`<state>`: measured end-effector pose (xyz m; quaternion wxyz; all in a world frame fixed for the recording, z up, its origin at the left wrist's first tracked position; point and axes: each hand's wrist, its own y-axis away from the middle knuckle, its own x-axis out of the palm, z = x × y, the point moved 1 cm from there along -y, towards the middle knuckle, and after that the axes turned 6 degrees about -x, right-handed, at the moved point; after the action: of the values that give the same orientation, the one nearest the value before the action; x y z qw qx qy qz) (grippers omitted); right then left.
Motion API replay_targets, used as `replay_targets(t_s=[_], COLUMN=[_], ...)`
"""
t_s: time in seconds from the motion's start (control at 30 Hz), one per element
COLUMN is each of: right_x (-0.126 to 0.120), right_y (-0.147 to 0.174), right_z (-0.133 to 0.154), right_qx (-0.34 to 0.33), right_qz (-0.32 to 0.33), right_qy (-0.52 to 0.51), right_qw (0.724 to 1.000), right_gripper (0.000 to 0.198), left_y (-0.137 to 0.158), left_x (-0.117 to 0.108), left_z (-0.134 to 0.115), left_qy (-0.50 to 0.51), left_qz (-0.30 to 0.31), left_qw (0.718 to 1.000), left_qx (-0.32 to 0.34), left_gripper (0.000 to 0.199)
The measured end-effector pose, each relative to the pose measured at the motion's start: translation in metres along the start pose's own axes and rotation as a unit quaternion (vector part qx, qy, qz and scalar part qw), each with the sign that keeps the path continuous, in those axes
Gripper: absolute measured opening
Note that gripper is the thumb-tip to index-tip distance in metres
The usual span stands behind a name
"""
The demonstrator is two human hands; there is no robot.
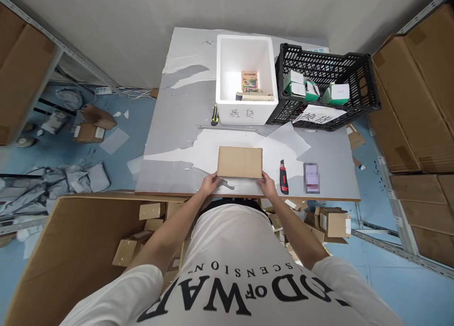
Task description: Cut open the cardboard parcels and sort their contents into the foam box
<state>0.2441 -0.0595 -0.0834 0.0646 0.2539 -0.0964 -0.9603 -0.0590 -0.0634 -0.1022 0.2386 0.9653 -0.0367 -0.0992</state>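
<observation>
A small closed cardboard box [240,161] is at the front of the table, directly before me. My left hand [210,182] grips its lower left corner, fingers curled at the edge. At the lower right corner, my right hand [267,184] grips the same box. To the right of it lies a red and black utility knife [284,177], and past that a blurred purple rectangular thing [311,178]. White paper sheets [283,139] spread over the tabletop behind and beside the box. The underside of the box is hidden.
A white foam box [244,113] with books [249,80] stands behind, next to a black crate [365,80] holding green and white boxes [336,94]. A yellow and black utility knife [214,115] lies near the foam box. A large carton [39,260] with small boxes stands at lower left.
</observation>
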Motion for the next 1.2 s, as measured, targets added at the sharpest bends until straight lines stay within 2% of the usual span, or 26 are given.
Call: replay_targets(t_s=[0.1,0.27,0.4,0.5,0.63,0.8,0.87,0.93,1.0,1.1,1.2], right_x=[0.000,-0.020,-0.037,-0.044,-0.042,-0.031,-0.028,-0.026,-0.024,-0.021,-0.026], right_y=[-0.004,-0.004,-0.004,-0.008,-0.014,-0.017,-0.017,-0.018,-0.018,-0.019,-0.017], right_z=[0.008,0.033,0.065,0.084,0.090,0.079,0.074,0.069,0.066,0.059,0.048], right_qx=[0.014,-0.034,-0.049,-0.024,0.014,0.044,0.052,0.056,0.059,0.063,0.055], right_qz=[-0.024,-0.022,-0.074,-0.081,-0.069,-0.049,-0.055,-0.066,-0.071,-0.064,-0.046], right_qy=[0.003,0.034,0.063,0.098,0.119,0.126,0.115,0.106,0.101,0.094,0.069], right_qw=[1.000,0.999,0.994,0.992,0.990,0.990,0.990,0.991,0.991,0.992,0.995], right_gripper=[0.048,0.036,0.041,0.045,0.047,0.047,0.047,0.047,0.048,0.051,0.053], left_y=[0.002,0.013,0.023,0.022,0.011,0.000,0.002,0.007,0.015,0.026,0.030], left_x=[0.004,-0.003,-0.009,-0.010,-0.005,0.002,0.004,0.007,0.011,0.025,0.037], left_z=[-0.007,-0.039,-0.076,-0.094,-0.094,-0.076,-0.070,-0.069,-0.072,-0.078,-0.080], left_qy=[-0.013,-0.051,-0.123,-0.130,-0.110,-0.106,-0.113,-0.142,-0.209,-0.341,-0.416], left_qz=[-0.013,-0.060,-0.153,-0.188,-0.197,-0.199,-0.200,-0.209,-0.211,-0.134,-0.067], left_qw=[1.000,0.994,0.970,0.963,0.968,0.974,0.973,0.965,0.943,0.886,0.845], left_qx=[0.011,0.082,0.145,0.145,0.108,0.034,0.026,0.065,0.151,0.284,0.328], left_gripper=[0.049,0.053,0.055,0.052,0.047,0.046,0.045,0.045,0.046,0.039,0.031])
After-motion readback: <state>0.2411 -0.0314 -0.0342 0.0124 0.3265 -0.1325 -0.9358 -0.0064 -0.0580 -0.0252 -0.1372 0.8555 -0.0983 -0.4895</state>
